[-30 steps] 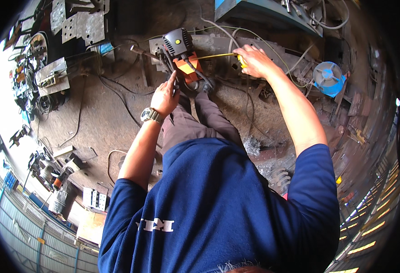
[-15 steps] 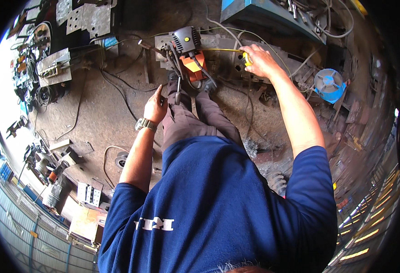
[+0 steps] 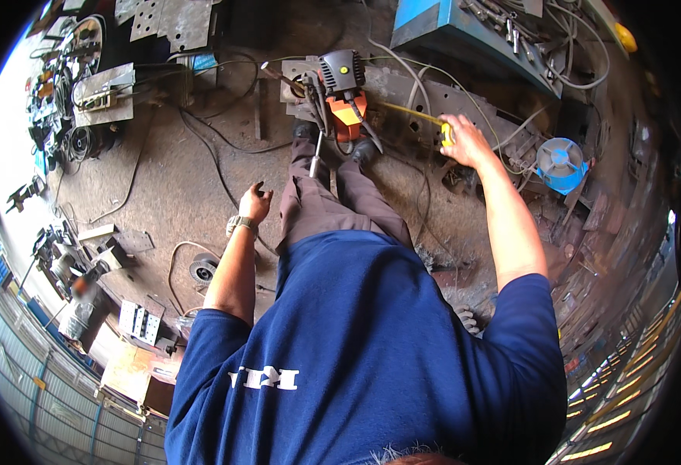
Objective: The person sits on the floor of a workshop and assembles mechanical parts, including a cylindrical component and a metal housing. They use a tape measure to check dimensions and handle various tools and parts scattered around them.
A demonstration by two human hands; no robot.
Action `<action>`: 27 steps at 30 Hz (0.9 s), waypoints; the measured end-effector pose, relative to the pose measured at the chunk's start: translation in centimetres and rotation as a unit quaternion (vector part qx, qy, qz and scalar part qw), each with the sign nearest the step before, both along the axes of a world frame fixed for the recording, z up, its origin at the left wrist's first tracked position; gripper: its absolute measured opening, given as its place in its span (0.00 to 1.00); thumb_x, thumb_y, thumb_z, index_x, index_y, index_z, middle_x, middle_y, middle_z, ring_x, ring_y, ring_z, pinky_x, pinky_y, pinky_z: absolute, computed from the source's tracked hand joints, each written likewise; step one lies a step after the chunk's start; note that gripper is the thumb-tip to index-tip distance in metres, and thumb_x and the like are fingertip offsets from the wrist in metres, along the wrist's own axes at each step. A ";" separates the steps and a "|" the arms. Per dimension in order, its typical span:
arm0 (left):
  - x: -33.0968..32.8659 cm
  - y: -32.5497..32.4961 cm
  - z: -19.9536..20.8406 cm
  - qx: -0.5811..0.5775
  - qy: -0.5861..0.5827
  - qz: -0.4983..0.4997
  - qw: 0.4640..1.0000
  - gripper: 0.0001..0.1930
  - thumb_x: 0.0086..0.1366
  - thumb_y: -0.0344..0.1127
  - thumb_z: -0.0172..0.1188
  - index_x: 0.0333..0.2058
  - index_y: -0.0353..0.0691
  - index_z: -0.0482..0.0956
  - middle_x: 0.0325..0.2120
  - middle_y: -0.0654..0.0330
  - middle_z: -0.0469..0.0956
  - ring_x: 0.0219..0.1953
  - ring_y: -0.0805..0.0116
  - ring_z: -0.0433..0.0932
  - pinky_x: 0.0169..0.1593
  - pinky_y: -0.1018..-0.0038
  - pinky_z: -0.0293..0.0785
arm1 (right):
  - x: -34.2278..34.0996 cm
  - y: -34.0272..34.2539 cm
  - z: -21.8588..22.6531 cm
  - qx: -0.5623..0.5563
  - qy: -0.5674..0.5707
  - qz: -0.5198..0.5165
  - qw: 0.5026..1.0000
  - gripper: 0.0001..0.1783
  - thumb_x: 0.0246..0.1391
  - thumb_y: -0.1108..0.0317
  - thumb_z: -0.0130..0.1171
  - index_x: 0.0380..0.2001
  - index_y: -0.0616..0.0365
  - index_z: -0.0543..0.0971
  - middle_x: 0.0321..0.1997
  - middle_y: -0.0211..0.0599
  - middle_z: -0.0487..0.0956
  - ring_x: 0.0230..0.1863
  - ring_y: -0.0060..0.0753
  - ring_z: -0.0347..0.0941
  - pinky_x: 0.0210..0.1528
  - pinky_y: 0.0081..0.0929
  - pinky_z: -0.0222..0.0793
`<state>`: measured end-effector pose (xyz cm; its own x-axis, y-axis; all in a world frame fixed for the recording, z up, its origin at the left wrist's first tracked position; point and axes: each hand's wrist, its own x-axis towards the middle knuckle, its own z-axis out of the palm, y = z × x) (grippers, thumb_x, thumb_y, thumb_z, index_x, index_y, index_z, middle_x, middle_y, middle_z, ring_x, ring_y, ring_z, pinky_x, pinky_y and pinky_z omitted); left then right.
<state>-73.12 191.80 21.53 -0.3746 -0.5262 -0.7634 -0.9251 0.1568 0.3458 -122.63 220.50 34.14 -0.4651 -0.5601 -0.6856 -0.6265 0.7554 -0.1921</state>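
In my right hand point(image 3: 468, 142) is a yellow tape measure point(image 3: 447, 135), held over the long steel beam point(image 3: 441, 97). Its yellow blade point(image 3: 410, 110) stretches left to a machine point(image 3: 342, 71) with a black finned housing. An orange base point(image 3: 348, 112) sits under that housing, and a metal lever hangs down in front. Whether the blade's end is hooked on anything is hidden behind the machine. My left hand point(image 3: 255, 203) hovers empty left of my legs, fingers apart and slightly bent, a watch point(image 3: 241, 224) on its wrist.
A blue bench point(image 3: 464, 31) with metal fittings stands at the far right. Nearer is a blue round fan-like unit point(image 3: 561, 161). Cables point(image 3: 215, 151) cross the floor. A dark wheel point(image 3: 202, 268) lies left of me, and cut steel plates point(image 3: 174, 23) are at the far left.
My right hand has moved right and slightly nearer with the tape measure, and more blade shows slanting. My left hand has drawn back toward me, its fingers more bent. The view has shifted slightly.
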 end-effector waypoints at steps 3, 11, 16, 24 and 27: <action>-0.1 -0.3 0.0 0.002 0.006 0.017 1.000 0.28 0.66 0.46 0.64 0.60 0.36 0.77 0.46 0.41 0.85 0.51 0.46 0.83 0.56 0.60 0.78 | 2.4 1.9 0.3 0.028 -0.022 -0.014 0.999 0.47 0.44 0.64 0.80 0.67 0.40 0.68 0.61 0.45 0.73 0.67 0.55 0.68 0.68 0.55 0.65; -1.6 -1.4 0.4 0.001 0.031 0.017 0.999 0.28 0.66 0.46 0.64 0.60 0.36 0.77 0.46 0.40 0.84 0.51 0.47 0.84 0.56 0.61 0.78 | 7.8 8.4 -1.8 0.024 -0.102 -0.123 0.987 0.49 0.38 0.69 0.81 0.66 0.47 0.69 0.59 0.47 0.74 0.61 0.54 0.73 0.63 0.43 0.71; -1.6 -3.0 0.7 0.016 0.019 0.004 1.000 0.27 0.66 0.47 0.64 0.60 0.37 0.78 0.46 0.41 0.84 0.51 0.46 0.84 0.57 0.61 0.78 | 9.3 9.2 -2.8 0.037 -0.108 -0.201 0.973 0.49 0.37 0.68 0.82 0.66 0.47 0.70 0.60 0.47 0.76 0.61 0.49 0.74 0.62 0.42 0.73; -0.3 -7.5 -0.1 0.012 0.011 -0.011 1.000 0.27 0.66 0.49 0.64 0.59 0.40 0.79 0.44 0.44 0.86 0.49 0.48 0.85 0.54 0.62 0.79 | 13.1 8.1 -2.5 -0.013 -0.099 -0.299 0.949 0.47 0.39 0.71 0.80 0.65 0.49 0.71 0.59 0.47 0.77 0.60 0.43 0.75 0.61 0.39 0.73; -0.3 -9.5 -0.8 0.009 0.032 -0.013 0.999 0.26 0.66 0.49 0.64 0.58 0.40 0.80 0.44 0.44 0.86 0.49 0.49 0.85 0.53 0.63 0.79 | 14.8 7.7 -1.3 -0.027 -0.115 -0.335 0.935 0.48 0.39 0.72 0.80 0.66 0.51 0.70 0.57 0.46 0.79 0.59 0.42 0.76 0.61 0.38 0.73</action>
